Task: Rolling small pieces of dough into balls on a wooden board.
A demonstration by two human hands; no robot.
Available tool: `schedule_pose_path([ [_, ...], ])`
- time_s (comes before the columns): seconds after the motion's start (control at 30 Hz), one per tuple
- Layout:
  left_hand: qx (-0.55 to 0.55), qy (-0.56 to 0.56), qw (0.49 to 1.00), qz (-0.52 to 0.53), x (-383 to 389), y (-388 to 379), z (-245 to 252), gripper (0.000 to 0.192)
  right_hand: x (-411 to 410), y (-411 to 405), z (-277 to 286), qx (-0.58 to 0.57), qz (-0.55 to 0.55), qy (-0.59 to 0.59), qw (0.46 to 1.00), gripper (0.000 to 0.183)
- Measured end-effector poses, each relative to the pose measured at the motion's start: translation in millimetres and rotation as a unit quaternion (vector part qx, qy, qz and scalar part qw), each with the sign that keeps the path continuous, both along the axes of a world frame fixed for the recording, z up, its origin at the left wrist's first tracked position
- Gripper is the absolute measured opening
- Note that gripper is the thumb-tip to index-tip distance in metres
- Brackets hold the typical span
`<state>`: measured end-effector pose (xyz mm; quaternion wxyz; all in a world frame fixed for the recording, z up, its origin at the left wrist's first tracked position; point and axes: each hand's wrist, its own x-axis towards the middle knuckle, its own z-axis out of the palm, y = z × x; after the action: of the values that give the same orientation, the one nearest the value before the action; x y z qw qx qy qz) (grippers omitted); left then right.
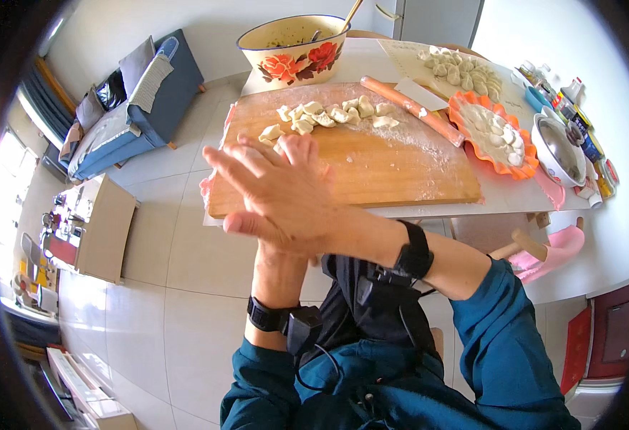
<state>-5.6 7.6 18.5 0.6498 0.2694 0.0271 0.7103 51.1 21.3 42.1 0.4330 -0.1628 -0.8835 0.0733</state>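
Observation:
My right hand [287, 201] lies across my left hand [308, 153], palm towards it, its thumb and some fingers spread. Most of the left hand is hidden underneath, and whether anything lies between the palms cannot be seen. Both are over the near left part of a floured wooden board [400, 172]. Just beyond them, small pieces of dough [325, 118] lie in a loose heap. A wooden rolling pin [411, 110] rests aslant at the board's right side, near a white flat scraper [421, 95].
An enamel basin [293, 59] with filling stands behind the board. Shaped dumplings [462, 70] sit on a mat at the back right. An orange scalloped tray [529, 156] holds flour and dough pieces. A bowl with a metal lid [559, 145], jars and bottles line the wall.

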Motion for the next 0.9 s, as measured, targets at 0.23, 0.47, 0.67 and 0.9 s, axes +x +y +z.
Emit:
schedule_pose_path([
  [0.23, 0.006, -0.004, 1.0, -0.008, -3.9, -6.6, 4.0, 0.089, 19.8, -5.1, 1.0, -0.019, 0.033, -0.015, 0.999, 0.093],
  [0.47, -0.003, -0.014, 1.0, -0.028, 10.2, -5.4, 4.0, 0.088, 16.0, -3.6, 3.2, -0.014, 0.05, -0.021, 0.998, 0.094],
  [0.67, -0.085, -0.095, 0.987, -0.096, 19.2, -28.1, 15.0, 0.087, 53.9, 6.9, 20.0, -0.269, 0.178, 0.095, 0.942, 0.078],
  [0.9, 0.06, -0.165, 0.955, -0.238, 15.1, -23.2, 0.8, 0.094, 60.1, 1.0, 25.3, -0.203, 0.126, 0.047, 0.97, 0.078],
])
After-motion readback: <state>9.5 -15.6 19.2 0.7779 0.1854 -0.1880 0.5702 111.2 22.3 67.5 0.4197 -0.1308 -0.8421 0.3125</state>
